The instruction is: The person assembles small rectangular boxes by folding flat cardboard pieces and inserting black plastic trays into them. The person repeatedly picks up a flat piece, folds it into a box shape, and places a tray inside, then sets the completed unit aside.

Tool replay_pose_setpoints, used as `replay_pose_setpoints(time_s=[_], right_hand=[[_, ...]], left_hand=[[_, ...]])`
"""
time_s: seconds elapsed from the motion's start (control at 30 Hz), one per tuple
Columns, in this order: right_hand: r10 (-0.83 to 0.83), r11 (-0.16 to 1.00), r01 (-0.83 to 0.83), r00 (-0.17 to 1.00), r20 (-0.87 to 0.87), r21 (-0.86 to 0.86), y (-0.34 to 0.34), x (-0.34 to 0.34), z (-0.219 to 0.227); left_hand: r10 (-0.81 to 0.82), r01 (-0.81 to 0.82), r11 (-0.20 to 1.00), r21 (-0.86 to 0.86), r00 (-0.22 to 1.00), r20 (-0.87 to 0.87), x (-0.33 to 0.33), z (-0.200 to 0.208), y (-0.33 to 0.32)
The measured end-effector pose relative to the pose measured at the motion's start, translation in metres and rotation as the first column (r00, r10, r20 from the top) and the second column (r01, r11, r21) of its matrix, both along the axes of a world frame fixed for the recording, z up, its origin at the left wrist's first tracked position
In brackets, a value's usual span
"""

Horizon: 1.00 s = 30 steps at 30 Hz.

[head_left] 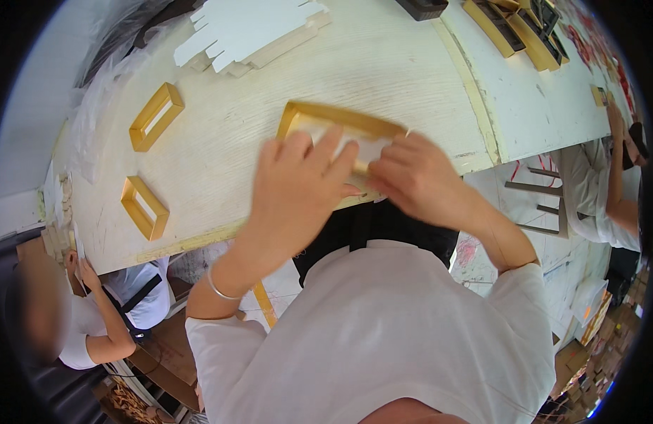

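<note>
A gold rectangular cardboard box [348,116], shallow and with a pale interior, is at the table's near edge between my two hands. My left hand [298,184] reaches over its left part, fingers bent down into it and the thumb by the near wall. At the right end, my right hand [420,171] pinches the box with curled fingers. Both hands hide much of the near wall and are slightly blurred. To the left lie two smaller-looking gold boxes, one farther away [157,116] and one nearer the edge [145,208].
A stack of white cut card blanks [252,32] lies at the far side of the table [383,63]. Gold boxes with dark inserts [517,32] are piled far right. Co-workers sit at left [93,311] and right [602,184]. A metal stool [545,201] stands right.
</note>
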State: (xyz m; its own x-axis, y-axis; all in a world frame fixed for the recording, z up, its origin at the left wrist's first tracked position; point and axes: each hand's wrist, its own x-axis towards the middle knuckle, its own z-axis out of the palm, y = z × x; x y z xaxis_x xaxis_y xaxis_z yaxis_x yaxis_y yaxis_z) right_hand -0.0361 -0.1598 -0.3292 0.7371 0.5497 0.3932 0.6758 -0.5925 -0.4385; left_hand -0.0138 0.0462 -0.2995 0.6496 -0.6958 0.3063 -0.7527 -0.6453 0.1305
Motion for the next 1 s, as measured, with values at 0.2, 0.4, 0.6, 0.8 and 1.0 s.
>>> replay_pose_setpoints(time_s=[0.2,0.4,0.6,0.8,1.0], right_hand=[[0.014,0.996,-0.010,0.999,-0.042,0.094,-0.027,0.004,0.030],[0.334,0.935,-0.335,0.942,-0.022,-0.118,-0.028,0.020,0.000],[0.384,0.910,-0.397,0.915,-0.121,-0.115,-0.020,0.020,0.008],[0.377,0.919,-0.387,0.919,-0.113,-0.076,-0.011,0.030,0.002],[0.134,0.990,-0.136,0.988,-0.081,-0.025,0.015,0.010,-0.009]], left_hand=[[-0.216,0.195,0.970,-0.145,0.966,-0.143,0.001,-0.027,0.020],[-0.253,0.253,0.967,0.017,0.967,0.033,0.014,-0.007,0.029],[-0.196,0.162,0.973,-0.164,0.954,-0.225,0.005,-0.015,0.042],[-0.120,0.061,0.962,-0.266,0.970,-0.212,-0.005,-0.019,0.035],[-0.014,-0.026,0.933,-0.358,0.994,-0.107,-0.022,-0.049,0.017]])
